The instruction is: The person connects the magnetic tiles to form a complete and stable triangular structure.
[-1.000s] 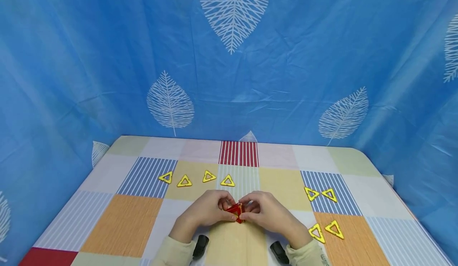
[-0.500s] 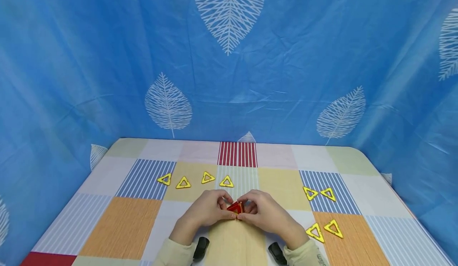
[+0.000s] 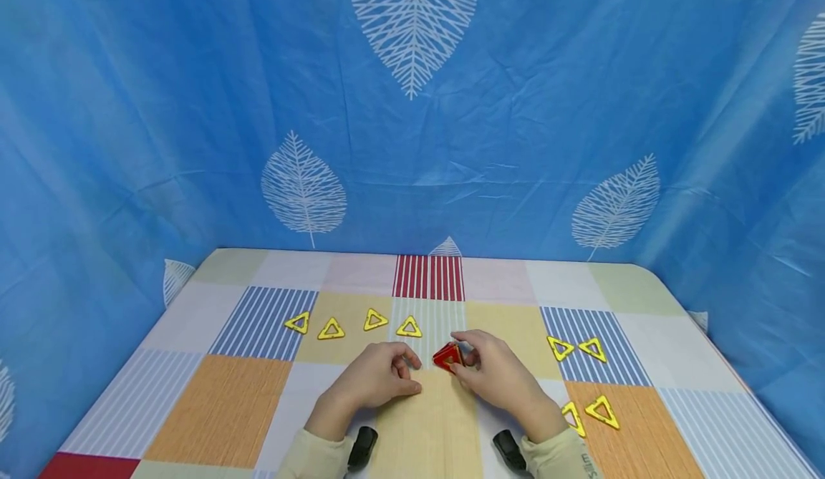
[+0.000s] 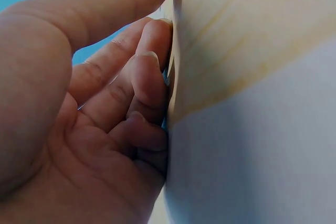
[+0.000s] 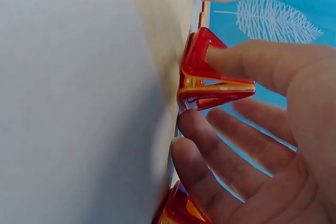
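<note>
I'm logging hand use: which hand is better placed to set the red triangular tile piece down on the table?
Right, probably. The right hand already pinches the red triangular tile piece just above the patchwork table; the left hand rests beside it, holding nothing.

Red triangles [image 3: 448, 356] at centre; yellow triangles [image 3: 331, 328] left and right; patchwork tablecloth [image 3: 219, 407] of striped and plain squares; blue curtain [image 3: 193, 107] with white leaves.

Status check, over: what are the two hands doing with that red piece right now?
Right hand pinches red triangle piece on the table. Left hand rests beside it, holding nothing. Yellow triangles lie just beyond, not touching.
</note>
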Demonstrator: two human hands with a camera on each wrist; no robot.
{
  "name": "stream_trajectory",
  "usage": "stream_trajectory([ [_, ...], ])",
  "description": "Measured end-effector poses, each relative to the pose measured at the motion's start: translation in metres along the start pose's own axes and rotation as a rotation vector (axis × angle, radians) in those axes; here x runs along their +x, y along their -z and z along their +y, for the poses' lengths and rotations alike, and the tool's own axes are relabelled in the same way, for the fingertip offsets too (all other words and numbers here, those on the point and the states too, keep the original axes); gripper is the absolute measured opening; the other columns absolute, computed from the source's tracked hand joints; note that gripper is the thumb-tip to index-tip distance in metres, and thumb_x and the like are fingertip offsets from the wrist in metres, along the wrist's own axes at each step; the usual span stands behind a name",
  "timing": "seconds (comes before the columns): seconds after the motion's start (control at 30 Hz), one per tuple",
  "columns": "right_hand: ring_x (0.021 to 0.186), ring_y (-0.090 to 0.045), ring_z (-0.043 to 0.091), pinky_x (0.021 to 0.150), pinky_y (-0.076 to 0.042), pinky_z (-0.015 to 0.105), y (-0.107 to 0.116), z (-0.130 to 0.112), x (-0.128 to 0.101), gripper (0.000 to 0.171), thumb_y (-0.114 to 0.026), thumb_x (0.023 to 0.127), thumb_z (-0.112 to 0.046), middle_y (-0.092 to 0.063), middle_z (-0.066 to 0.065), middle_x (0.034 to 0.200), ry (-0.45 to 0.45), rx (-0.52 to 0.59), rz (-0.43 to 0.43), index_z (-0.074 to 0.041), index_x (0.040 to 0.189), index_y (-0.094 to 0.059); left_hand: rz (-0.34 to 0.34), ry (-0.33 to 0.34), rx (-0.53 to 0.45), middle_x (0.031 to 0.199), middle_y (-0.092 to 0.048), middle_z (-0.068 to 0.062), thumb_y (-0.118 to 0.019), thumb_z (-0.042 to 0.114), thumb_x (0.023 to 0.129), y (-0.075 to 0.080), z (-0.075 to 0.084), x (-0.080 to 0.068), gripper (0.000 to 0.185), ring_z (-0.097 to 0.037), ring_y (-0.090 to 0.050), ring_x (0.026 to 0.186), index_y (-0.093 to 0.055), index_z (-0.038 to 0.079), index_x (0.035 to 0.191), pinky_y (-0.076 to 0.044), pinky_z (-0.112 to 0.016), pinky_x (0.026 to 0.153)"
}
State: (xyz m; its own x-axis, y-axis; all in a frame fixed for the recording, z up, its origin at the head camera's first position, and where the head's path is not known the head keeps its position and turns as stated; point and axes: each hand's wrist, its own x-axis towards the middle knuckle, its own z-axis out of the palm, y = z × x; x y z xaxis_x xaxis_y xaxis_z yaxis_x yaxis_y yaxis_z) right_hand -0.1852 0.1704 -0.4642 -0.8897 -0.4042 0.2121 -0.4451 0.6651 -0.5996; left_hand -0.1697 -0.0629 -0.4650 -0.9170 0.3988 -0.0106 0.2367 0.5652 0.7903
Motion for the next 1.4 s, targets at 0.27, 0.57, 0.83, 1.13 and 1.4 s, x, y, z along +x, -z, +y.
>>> stream_trajectory([
  [0.27,0.08,-0.055,0.013,0.069,-0.048,0.029,0.002,0.002,0.0,0.045,-0.086,0.082,-0.018,-0.064,-0.001,0.103,-0.023,-0.008,-0.039,-0.008,0.123,-0.069,-0.004,0.009,-0.001,0.067,-0.058,0.006,-0.084,0.015,0.082,0.0,0.0,0.001,0.021,-0.009,-0.05,0.057,-0.069,0.01,0.095,-0.043,-0.028,0.058],
  [0.57,0.084,-0.058,0.013,0.072,-0.051,0.031,0.0,0.003,-0.002,0.045,-0.085,0.082,-0.011,-0.065,0.003,0.108,-0.038,-0.015,-0.048,-0.006,0.123,-0.068,-0.001,0.014,-0.009,0.069,-0.059,0.006,-0.083,0.016,0.084,-0.002,-0.001,0.001,0.023,-0.009,-0.051,0.058,-0.069,0.01,0.101,-0.043,-0.027,0.057],
  [0.83,0.085,-0.059,0.012,0.074,-0.053,0.032,-0.002,0.003,-0.001,0.045,-0.084,0.082,-0.009,-0.065,0.003,0.109,-0.045,-0.018,-0.047,-0.006,0.124,-0.067,-0.05,0.029,-0.042,0.077,-0.059,0.004,-0.084,0.017,0.084,0.005,0.001,-0.002,0.032,-0.011,-0.054,0.066,-0.067,0.007,0.109,-0.046,-0.029,0.063],
  [1.13,0.089,-0.061,0.012,0.076,-0.054,0.035,-0.002,0.003,0.0,0.044,-0.082,0.084,-0.009,-0.065,0.006,0.114,-0.043,-0.015,-0.061,-0.006,0.125,-0.066,-0.095,0.07,0.004,0.084,-0.056,-0.002,-0.084,0.019,0.083,0.018,0.003,0.007,0.052,-0.015,-0.051,0.07,-0.061,0.005,0.126,-0.042,-0.033,0.064],
  [1.4,0.089,-0.06,0.013,0.077,-0.054,0.036,-0.002,0.002,0.0,0.045,-0.082,0.084,-0.008,-0.065,0.007,0.115,-0.041,-0.01,-0.074,-0.005,0.126,-0.065,0.006,0.138,0.122,0.111,-0.05,-0.01,-0.085,0.026,0.082,0.023,0.001,0.023,0.076,-0.024,-0.052,0.094,-0.047,0.014,0.147,-0.047,-0.045,0.08],
])
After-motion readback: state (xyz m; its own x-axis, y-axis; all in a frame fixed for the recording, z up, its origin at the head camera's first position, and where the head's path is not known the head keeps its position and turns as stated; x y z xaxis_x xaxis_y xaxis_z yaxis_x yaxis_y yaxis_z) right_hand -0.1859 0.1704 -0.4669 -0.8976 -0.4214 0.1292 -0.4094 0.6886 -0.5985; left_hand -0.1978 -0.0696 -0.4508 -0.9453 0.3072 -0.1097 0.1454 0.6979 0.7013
